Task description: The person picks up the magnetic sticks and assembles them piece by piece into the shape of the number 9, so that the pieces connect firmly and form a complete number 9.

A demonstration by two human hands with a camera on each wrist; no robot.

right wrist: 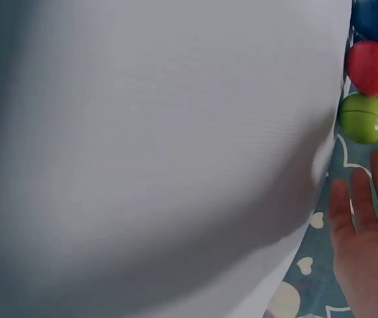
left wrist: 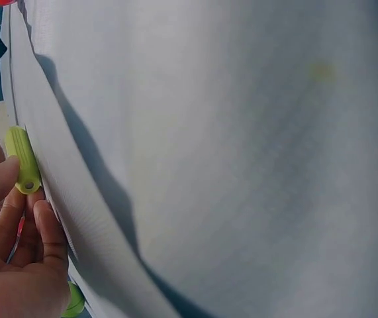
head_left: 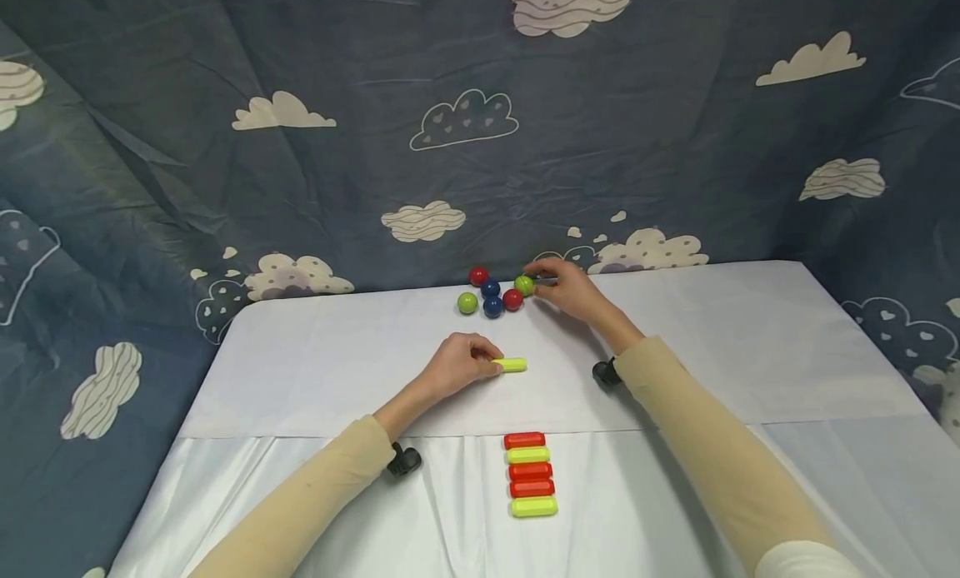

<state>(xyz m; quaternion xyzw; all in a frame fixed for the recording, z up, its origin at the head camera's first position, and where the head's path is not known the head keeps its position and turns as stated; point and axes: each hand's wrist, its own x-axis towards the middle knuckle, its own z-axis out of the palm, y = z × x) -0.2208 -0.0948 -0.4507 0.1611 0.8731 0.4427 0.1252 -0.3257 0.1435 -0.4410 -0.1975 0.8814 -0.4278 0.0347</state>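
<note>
My left hand (head_left: 459, 366) pinches a yellow-green bar (head_left: 513, 365) between thumb and fingers, low over the middle of the white table. The left wrist view shows grooves along this bar (left wrist: 20, 156) and a small hole in its end. At the table's far edge my right hand (head_left: 573, 293) touches a green ball (head_left: 524, 286) from the right. In the right wrist view a fingertip meets the side of that green ball (right wrist: 362, 119), while the other fingers (right wrist: 361, 199) extend fairly straight beside it.
Beside the green ball cluster red balls (head_left: 513, 300), blue balls (head_left: 492, 307) and another green ball (head_left: 467, 303). Nearer the front, several red bars (head_left: 531, 471) and yellow-green bars (head_left: 534, 507) lie in a column. Behind the table (head_left: 315, 370) hangs a dark cloud-patterned cloth (head_left: 337, 195).
</note>
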